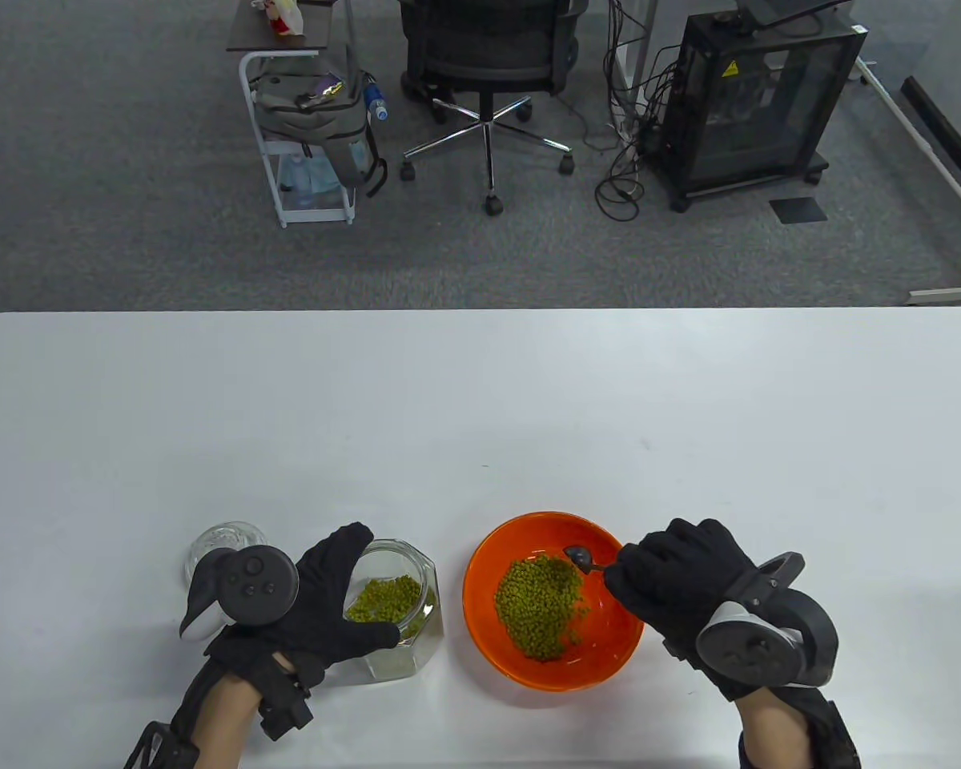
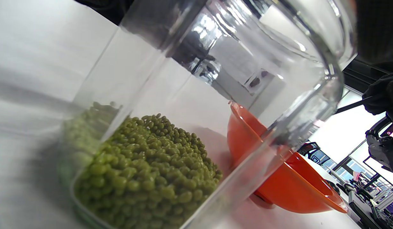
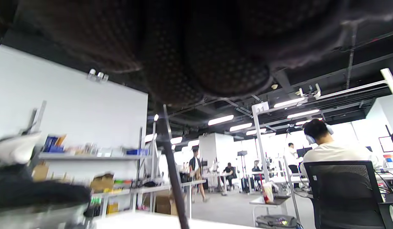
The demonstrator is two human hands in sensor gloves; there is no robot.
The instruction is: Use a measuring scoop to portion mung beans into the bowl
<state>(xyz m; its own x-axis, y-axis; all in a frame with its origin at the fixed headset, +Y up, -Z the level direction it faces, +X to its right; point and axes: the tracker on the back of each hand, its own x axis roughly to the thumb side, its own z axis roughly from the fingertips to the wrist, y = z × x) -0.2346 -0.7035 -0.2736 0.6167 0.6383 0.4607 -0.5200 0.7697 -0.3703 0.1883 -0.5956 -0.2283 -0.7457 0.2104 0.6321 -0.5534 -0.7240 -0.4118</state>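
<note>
White table (image 1: pixel 480 400), left hand (image 1: pixel 320 597) gripping jar (image 1: pixel 404 609), right hand (image 1: pixel 677 581) pinching scoop (image 1: pixel 583 558)

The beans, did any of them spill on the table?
No spilled mung beans show. They sit in the orange bowl and the glass jar. The left hand tilts the jar, which seems deliberate; the right hand holds the scoop over the bowl.

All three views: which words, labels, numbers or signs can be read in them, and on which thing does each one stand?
"11": on a white card at the top of a white post in the right wrist view; it is small, so I am not fully sure.
A yellow warning triangle on the black cabinet: a sign only, any text is too small to read.
The jar, the bowl, the spoon and the gloves show no text.
</note>
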